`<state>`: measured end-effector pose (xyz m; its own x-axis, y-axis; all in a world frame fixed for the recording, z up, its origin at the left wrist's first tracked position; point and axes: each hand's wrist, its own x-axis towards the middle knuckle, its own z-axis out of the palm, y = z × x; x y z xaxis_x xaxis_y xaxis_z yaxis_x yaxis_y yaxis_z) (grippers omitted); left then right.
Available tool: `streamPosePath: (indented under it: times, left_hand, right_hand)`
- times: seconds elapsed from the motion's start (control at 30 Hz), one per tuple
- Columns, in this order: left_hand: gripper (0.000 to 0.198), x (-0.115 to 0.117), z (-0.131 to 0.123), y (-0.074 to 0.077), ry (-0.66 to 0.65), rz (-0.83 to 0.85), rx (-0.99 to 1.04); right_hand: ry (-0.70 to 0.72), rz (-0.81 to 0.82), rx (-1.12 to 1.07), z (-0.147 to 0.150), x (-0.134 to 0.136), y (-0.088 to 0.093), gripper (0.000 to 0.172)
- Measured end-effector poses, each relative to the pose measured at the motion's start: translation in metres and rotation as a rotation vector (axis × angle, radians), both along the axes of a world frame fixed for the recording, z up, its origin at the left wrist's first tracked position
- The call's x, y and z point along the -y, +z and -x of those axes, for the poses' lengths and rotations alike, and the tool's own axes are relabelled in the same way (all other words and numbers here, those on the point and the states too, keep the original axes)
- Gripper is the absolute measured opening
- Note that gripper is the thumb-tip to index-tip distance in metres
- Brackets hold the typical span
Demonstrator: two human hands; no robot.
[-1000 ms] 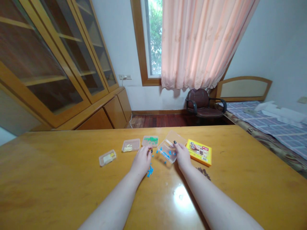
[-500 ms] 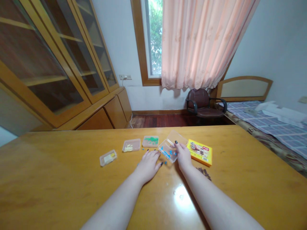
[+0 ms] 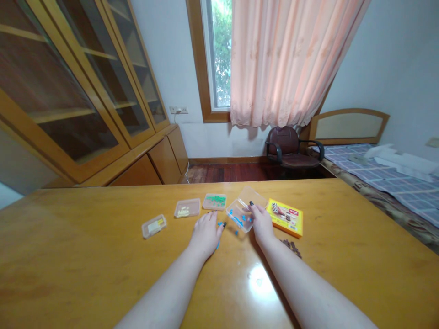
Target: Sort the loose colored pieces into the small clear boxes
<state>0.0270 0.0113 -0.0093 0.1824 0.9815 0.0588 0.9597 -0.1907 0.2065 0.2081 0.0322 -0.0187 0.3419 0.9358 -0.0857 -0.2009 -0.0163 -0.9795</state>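
Note:
My right hand [image 3: 262, 224] grips the edge of a clear plastic box [image 3: 243, 209], tilted with its hinged lid [image 3: 253, 195] open. Several small blue pieces [image 3: 236, 220] lie inside the box. Palm down on the table, my left hand [image 3: 205, 232] has its fingers stretched forward and its thumb apart. Loose blue bits [image 3: 220, 224] show beside its thumb, and another blue bit [image 3: 217, 245] peeks out near the wrist. One blue piece [image 3: 236, 233] rests on the table just below the box. What lies beneath my left palm is hidden.
Behind my left hand stand a box of green pieces [image 3: 215, 201] and a box of pale yellow pieces [image 3: 187, 208]. A small clear case [image 3: 154, 226] is farther left. A yellow carton [image 3: 285, 217] and brown pieces [image 3: 291, 247] lie right, on the wooden table [image 3: 85, 256].
My left hand has slid a little left, away from the box, uncovering blue bits by its thumb. My right hand and the box have barely moved.

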Motion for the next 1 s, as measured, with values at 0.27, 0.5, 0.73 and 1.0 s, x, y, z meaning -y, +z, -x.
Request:
streamPosePath:
  times: [0.27, 0.5, 0.73, 1.0]
  left_hand:
    - [0.058, 0.006, -0.006, -0.006, 0.068, 0.048, -0.066]
    - [0.059, 0.020, -0.013, 0.004, -0.362, 0.139, -0.011]
    - [0.080, 0.037, -0.027, -0.001, 0.232, 0.186, -0.231]
    - [0.067, 0.019, -0.016, -0.003, -0.270, 0.168, -0.045]
  right_hand:
    - [-0.002, -0.008, -0.004, 0.000, -0.001, -0.001, 0.030]
    - [-0.006, -0.017, -0.027, 0.001, 0.000, 0.001, 0.027]
    - [-0.006, -0.004, 0.020, 0.001, 0.000, 0.001, 0.031]
    - [0.010, -0.010, -0.048, 0.002, 0.000, 0.001, 0.031]
